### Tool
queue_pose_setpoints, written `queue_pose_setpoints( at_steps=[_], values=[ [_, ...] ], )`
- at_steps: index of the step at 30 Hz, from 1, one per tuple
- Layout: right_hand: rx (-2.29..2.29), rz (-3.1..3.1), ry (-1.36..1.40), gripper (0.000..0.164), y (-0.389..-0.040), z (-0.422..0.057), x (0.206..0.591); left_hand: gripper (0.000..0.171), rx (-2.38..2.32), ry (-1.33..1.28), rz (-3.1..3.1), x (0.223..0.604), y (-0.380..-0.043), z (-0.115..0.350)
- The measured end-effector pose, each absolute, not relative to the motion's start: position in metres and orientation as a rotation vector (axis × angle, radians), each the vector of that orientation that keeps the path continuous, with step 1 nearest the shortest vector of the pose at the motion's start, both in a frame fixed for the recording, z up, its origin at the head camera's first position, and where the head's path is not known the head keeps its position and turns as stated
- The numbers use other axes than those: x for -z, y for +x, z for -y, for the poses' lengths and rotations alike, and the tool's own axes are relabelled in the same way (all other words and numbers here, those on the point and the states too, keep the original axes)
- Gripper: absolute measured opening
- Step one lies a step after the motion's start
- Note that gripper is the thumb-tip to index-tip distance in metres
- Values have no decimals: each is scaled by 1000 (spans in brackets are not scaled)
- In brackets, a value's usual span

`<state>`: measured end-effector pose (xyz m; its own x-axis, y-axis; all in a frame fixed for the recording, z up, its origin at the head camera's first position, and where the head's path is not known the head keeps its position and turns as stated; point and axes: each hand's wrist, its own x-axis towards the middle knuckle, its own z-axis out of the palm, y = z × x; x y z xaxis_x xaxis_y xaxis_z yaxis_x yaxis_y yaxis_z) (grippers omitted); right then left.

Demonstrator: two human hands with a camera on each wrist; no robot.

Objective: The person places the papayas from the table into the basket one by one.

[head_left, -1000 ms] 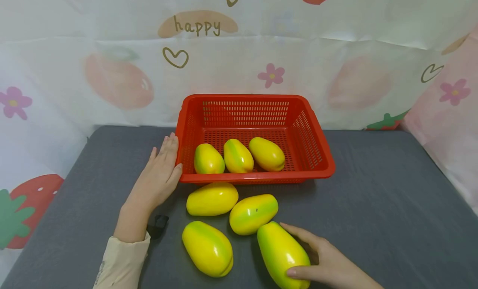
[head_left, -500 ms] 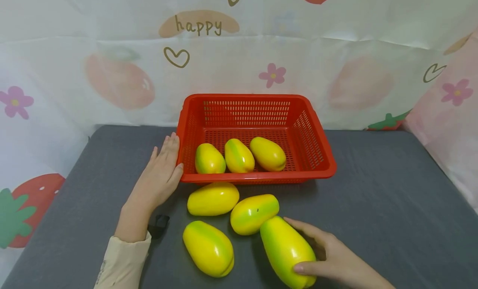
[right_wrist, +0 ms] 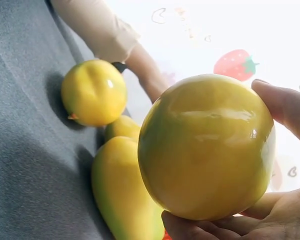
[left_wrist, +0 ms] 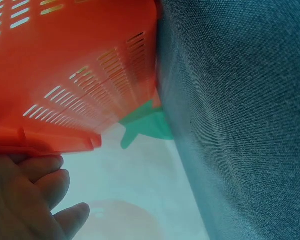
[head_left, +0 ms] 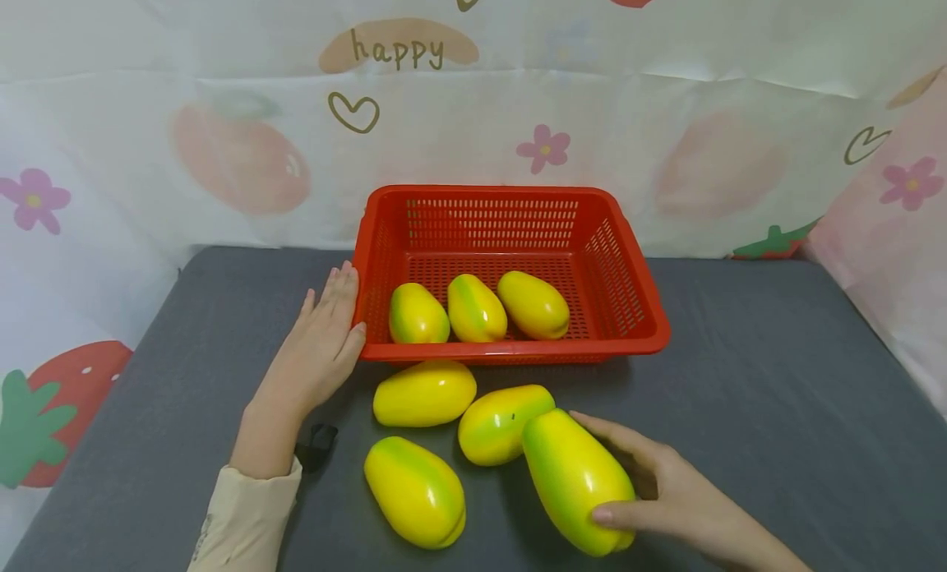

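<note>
At the left, a beige sleeve [head_left: 247, 518] leads to the left hand [head_left: 311, 354], its fingers nearly straight and touching the left rim of the red plastic basket [head_left: 510, 350] without gripping it. A black object [head_left: 316, 447] sits beside that wrist. In the basket, three yellow-green papayas lie in a row along the near side: left papaya [head_left: 418, 313], middle papaya [head_left: 476, 309], right papaya [head_left: 534, 306]. In front, on the grey cloth [head_left: 777, 416], lie a near papaya [head_left: 416, 491], a sideways papaya [head_left: 425, 394] and a speckled papaya [head_left: 499, 428]. Rightmost, the right hand [head_left: 662, 490], partly spread, grips a larger-looking papaya [head_left: 573, 482] between thumb and fingers, above the cloth.
</note>
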<state>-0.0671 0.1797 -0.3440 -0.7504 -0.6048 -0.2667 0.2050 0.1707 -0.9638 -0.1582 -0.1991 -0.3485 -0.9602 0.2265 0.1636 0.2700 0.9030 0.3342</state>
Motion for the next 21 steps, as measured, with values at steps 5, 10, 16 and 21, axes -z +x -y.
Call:
queue_pose_setpoints(
  at_steps=[5, 10, 16, 21],
  values=[
    [1613, -1874, -345, 66, -69, -178, 336, 65, 540, -388, 2943, 349, -159, 200],
    [1597, -1913, -360, 65, -72, -178, 331, 65, 549, -387, 2946, 349, -159, 200],
    [1574, -1973, -379, 66, -77, -178, 329, 66, 541, -378, 2950, 349, -158, 199],
    [1570, -1994, -401, 67, -80, -179, 329, 66, 535, -369, 2961, 349, -157, 199]
  ],
)
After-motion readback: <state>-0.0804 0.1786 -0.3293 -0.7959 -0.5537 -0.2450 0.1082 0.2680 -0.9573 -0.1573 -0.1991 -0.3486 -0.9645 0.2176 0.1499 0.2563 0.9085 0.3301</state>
